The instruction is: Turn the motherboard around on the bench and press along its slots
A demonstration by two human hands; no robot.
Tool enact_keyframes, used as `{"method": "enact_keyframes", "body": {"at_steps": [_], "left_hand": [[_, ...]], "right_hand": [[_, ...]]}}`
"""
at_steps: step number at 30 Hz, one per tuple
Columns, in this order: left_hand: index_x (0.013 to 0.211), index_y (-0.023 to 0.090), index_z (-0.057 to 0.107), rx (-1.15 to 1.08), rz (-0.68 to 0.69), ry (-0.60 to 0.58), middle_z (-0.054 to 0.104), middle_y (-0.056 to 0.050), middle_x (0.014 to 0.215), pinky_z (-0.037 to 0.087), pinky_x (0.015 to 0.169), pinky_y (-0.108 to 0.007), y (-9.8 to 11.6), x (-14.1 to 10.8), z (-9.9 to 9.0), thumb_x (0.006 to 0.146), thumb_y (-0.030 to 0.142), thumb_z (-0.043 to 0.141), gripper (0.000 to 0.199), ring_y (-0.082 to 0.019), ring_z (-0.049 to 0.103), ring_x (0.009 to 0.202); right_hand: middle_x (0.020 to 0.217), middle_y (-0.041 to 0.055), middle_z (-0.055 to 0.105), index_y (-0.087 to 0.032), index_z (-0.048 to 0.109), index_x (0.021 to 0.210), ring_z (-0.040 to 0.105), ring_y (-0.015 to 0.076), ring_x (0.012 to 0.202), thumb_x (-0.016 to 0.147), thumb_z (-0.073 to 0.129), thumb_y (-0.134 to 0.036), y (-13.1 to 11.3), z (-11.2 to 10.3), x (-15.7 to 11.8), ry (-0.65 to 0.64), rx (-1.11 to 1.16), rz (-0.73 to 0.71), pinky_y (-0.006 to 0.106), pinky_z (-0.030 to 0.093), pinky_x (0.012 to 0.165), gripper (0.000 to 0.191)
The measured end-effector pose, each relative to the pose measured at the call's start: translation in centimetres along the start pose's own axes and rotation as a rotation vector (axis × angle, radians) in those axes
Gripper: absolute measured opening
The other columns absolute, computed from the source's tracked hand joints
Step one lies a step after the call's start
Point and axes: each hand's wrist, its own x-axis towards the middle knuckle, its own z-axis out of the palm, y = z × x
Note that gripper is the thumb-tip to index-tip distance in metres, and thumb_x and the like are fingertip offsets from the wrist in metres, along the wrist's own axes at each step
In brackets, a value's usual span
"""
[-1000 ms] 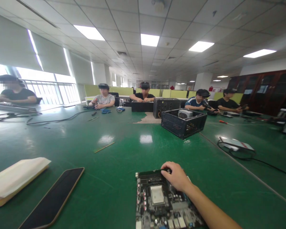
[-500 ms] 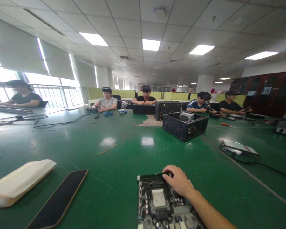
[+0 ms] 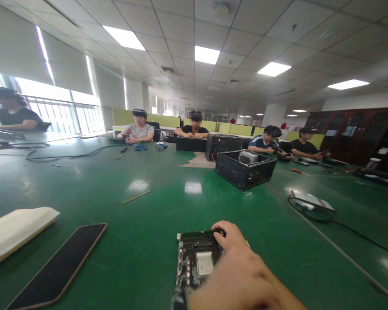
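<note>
A dark motherboard (image 3: 185, 277) lies on the green table near its front, a pale square processor (image 3: 204, 264) at its middle. My right hand (image 3: 231, 236) grips the board's far right corner, fingers curled over the edge. Close to the camera, my left hand (image 3: 236, 282) is a blur over the right part of the board, crossing in front of my right wrist. It covers much of the board's near half, and its fingers cannot be made out.
A dark phone (image 3: 60, 262) and a cream paper packet (image 3: 17, 230) lie at the left. Farther back are a thin stick (image 3: 136, 197), an open black computer case (image 3: 245, 169) and a cabled device (image 3: 312, 201). Several people sit around the far side of the table (image 3: 161, 176).
My left hand has come into view over the board. The view has shifted slightly, moving the board and table objects left in the picture. My right hand keeps its hold on the corner.
</note>
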Motion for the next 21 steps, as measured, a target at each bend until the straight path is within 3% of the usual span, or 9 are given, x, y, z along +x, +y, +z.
{"method": "enact_keyframes", "body": {"at_steps": [2,4,7,11,21], "left_hand": [[0.11,0.022,0.06,0.028,-0.152,0.109,0.063,-0.01,0.107,0.049,0.085,-0.045,-4.4,-1.1,-2.4,0.096,0.027,0.046,0.021,-0.025,0.058,0.099],[0.105,0.02,0.063,0.104,-0.409,0.27,0.066,-0.008,0.101,0.047,0.086,-0.043,-8.6,-3.4,-3.9,0.088,0.027,0.057,0.019,-0.026,0.059,0.098],[0.103,0.02,0.065,0.074,-0.562,0.245,0.068,-0.005,0.098,0.048,0.084,-0.037,-12.7,-7.1,-4.3,0.084,0.028,0.061,0.021,-0.023,0.06,0.093],[0.098,0.022,0.067,0.02,-0.55,0.167,0.069,-0.003,0.097,0.046,0.083,-0.032,-13.7,-9.1,-3.4,0.086,0.031,0.056,0.018,-0.021,0.06,0.092],[0.082,0.021,0.067,0.071,-0.549,0.207,0.068,-0.003,0.084,0.045,0.076,-0.029,-13.3,-7.9,-2.6,0.087,0.027,0.052,0.016,-0.02,0.06,0.084]], "right_hand": [[0.089,0.0036,0.068,-0.019,0.067,0.086,0.058,0.0182,0.086,0.079,0.051,-0.021,0.1,0.1,0.1,0.002,-0.008,-0.003,0.027,0.041,0.08,0.018],[0.087,0.0031,0.068,-0.019,0.067,0.085,0.058,0.0178,0.085,0.08,0.05,-0.022,0.2,0.2,0.0,0.028,-0.017,-0.003,0.027,0.04,0.079,0.018],[0.087,0.0026,0.068,-0.019,0.067,0.084,0.058,0.0171,0.084,0.079,0.051,-0.021,0.2,0.3,-0.1,0.04,-0.013,-0.003,0.027,0.04,0.079,0.018],[0.087,0.0024,0.068,-0.019,0.067,0.083,0.059,0.017,0.084,0.078,0.051,-0.02,0.2,0.3,0.0,0.039,-0.001,-0.004,0.027,0.04,0.079,0.017],[0.09,0.002,0.07,-0.02,0.069,0.086,0.059,0.0177,0.087,0.079,0.052,-0.021,0.1,0.2,-0.1,0.031,0.005,-0.006,0.028,0.04,0.081,0.018]]}}
